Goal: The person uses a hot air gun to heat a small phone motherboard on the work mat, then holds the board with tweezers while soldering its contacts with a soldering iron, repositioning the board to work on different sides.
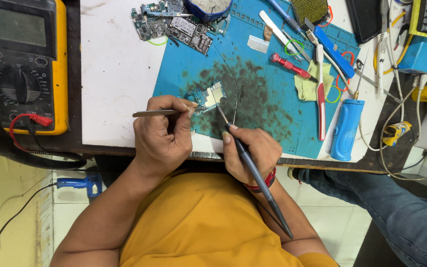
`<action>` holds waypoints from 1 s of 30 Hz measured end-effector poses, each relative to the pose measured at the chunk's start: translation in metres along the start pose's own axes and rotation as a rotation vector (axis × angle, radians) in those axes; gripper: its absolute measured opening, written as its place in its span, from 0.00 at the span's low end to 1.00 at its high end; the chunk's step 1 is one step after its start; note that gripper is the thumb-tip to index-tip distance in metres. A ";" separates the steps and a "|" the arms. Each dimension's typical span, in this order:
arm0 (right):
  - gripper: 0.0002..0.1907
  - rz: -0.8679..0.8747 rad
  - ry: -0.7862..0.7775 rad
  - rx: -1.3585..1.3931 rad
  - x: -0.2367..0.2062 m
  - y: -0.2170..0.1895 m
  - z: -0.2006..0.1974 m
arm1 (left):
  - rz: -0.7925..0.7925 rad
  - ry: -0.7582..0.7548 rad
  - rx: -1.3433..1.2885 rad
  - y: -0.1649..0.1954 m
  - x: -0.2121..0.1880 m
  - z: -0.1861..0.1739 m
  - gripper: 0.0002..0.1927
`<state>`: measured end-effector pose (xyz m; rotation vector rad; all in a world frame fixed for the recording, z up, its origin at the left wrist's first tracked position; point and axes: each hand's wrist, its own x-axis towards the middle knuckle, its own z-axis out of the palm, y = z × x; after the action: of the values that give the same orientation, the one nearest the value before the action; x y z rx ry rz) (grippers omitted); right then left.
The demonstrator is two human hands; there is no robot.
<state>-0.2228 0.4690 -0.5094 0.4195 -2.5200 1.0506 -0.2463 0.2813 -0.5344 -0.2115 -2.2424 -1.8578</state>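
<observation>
Green and thin, the small circuit board (pixel 207 97) lies on the blue mat (pixel 268 99) near the desk's front edge: light, stiff, fragile, best pinned at its rim. The left hand (pixel 161 133) pinches tweezers (pixel 161 112) against it; the right hand (pixel 250 151) grips a soldering iron (pixel 253 170), its tip seemingly touching the board.

White worktop (pixel 114 74) over pale tiled floor (pixel 70 207).

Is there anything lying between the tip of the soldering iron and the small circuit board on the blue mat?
Nothing visible does. The soldering iron in the right hand points at the small circuit board with only stained blue mat between. The left hand brings tweezers from the other side.
</observation>
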 end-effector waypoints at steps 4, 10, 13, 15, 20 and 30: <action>0.09 -0.058 -0.061 0.007 0.001 0.002 -0.002 | -0.006 -0.002 0.003 0.000 0.000 0.000 0.09; 0.09 -0.046 -0.024 -0.005 0.000 0.002 0.000 | -0.010 0.004 0.004 0.001 0.000 0.000 0.10; 0.09 -0.045 -0.031 0.005 0.001 0.002 0.000 | -0.002 0.005 0.007 0.000 0.000 0.000 0.10; 0.10 -0.076 -0.066 0.014 0.001 0.002 -0.001 | 0.002 0.005 0.007 0.001 0.000 0.000 0.10; 0.10 -0.073 -0.069 0.010 0.003 0.001 -0.001 | -0.004 0.003 0.010 0.001 -0.001 0.000 0.10; 0.10 -0.086 -0.098 0.009 0.006 -0.001 -0.003 | 0.003 0.003 0.014 0.000 0.000 0.000 0.10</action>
<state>-0.2270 0.4698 -0.5046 0.5894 -2.5583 1.0325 -0.2465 0.2812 -0.5346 -0.2100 -2.2508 -1.8395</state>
